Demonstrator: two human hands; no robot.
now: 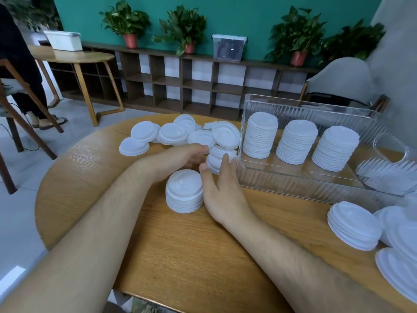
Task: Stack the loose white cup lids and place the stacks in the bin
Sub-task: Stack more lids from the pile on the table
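Note:
A short, tilted stack of white lids (220, 155) lies on the round wooden table (171, 256), beside the bin's left wall. My left hand (180, 158) grips this stack from the left, fingers above and thumb below. My right hand (222, 190) touches its near side with straight fingers, thumb spread. A neat upright lid stack (184, 192) stands just in front, between my wrists. Loose white lids (176, 133) lie in a heap at the table's far side. The clear ribbed bin (293, 180) holds three tall lid stacks (296, 142).
Another lid stack (353, 224) and several more lids (398, 249) sit at the table's right edge. A wooden side table (74, 56), a chair and a seated person's legs (33, 105) are at the left. Low shelves with potted plants line the back wall.

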